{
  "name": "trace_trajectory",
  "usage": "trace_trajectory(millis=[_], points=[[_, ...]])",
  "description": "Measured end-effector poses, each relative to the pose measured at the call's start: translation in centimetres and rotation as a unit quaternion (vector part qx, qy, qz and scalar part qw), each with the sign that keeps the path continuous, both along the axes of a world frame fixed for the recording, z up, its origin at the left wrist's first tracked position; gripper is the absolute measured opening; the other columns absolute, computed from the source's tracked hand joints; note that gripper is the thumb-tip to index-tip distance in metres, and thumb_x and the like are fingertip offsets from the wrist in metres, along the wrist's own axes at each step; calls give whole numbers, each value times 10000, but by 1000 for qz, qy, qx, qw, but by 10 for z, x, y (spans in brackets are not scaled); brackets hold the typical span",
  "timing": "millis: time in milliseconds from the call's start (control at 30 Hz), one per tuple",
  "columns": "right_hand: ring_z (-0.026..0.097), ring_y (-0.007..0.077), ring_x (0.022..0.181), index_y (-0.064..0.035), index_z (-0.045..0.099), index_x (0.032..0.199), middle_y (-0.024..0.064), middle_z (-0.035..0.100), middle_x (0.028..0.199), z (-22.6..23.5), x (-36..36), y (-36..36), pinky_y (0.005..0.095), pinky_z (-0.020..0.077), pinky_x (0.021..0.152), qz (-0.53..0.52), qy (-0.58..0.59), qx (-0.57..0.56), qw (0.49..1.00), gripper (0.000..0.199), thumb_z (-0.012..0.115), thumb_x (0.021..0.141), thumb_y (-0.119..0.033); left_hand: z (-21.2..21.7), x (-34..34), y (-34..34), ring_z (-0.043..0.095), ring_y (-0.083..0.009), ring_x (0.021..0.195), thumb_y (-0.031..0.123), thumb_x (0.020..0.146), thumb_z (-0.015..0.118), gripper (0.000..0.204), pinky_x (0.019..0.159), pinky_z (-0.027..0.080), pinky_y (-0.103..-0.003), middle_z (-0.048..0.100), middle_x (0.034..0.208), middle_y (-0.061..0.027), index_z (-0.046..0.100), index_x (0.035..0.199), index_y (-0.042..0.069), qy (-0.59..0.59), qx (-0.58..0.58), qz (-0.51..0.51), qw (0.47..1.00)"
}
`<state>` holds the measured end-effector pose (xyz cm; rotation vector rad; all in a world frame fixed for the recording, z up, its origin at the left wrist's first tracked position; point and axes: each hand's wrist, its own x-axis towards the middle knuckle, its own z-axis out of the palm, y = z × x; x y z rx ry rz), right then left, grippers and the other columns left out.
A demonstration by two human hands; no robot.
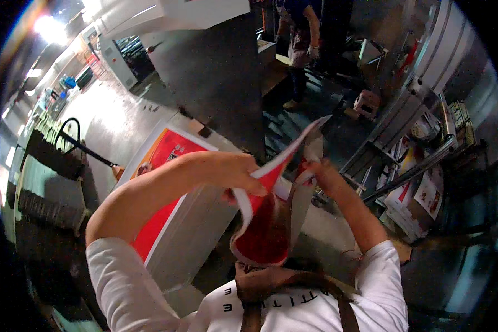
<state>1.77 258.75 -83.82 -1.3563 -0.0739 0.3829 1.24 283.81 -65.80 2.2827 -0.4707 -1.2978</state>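
Observation:
In front of my chest is a printed sheet [264,229], red with a white border, curled into a deep U; it may be more than one sheet. My left hand [242,176] pinches its left side, thumb over the white edge. On the other side my right hand [319,172] grips the upper right edge, fingers closed round it. One corner of the sheet sticks up and away between the hands. Below my left forearm stands a tall stack of printed sheets [202,235], its top one red with a white margin, partly hidden by the arm.
Ahead, a person [300,33] wearing a glove stands on the dark floor. A pinkish crate [366,103] lies nearby. To the right run metal rails [390,133], with loose printed papers [426,193] beyond them. A black looped handle [72,135] and piled boards [52,202] are at left.

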Motion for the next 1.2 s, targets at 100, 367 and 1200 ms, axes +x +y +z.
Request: trace_trajectory(millis=[100, 367, 1200], points=[[553, 164, 601, -22, 527, 930, 60, 575, 700, -13, 18, -24, 283, 411, 508, -23, -2, -15, 1000, 272, 591, 758, -223, -11, 44, -63, 543, -153, 497, 336, 770, 592, 344, 474, 442, -274, 583, 599, -71, 613, 717, -3, -7, 13, -67, 998], [544, 163, 560, -18, 559, 827, 64, 584, 672, -25, 117, -99, 271, 385, 468, -124, 53, -22, 991, 224, 550, 785, -237, -73, 216, -123, 485, -136, 404, 314, 757, 625, 317, 403, 372, -271, 547, 521, -66, 611, 665, 11, 49, -56, -48, 996], [518, 147, 442, -21, 598, 657, 62, 564, 568, -12, 524, -274, 269, 403, 427, -129, 30, -221, 966, 233, 564, 754, -230, -133, 635, -279, 547, -150, 523, 291, 792, 583, 279, 480, 470, -293, 600, 665, -85, 629, 788, 15, 17, -160, 187, 969]])
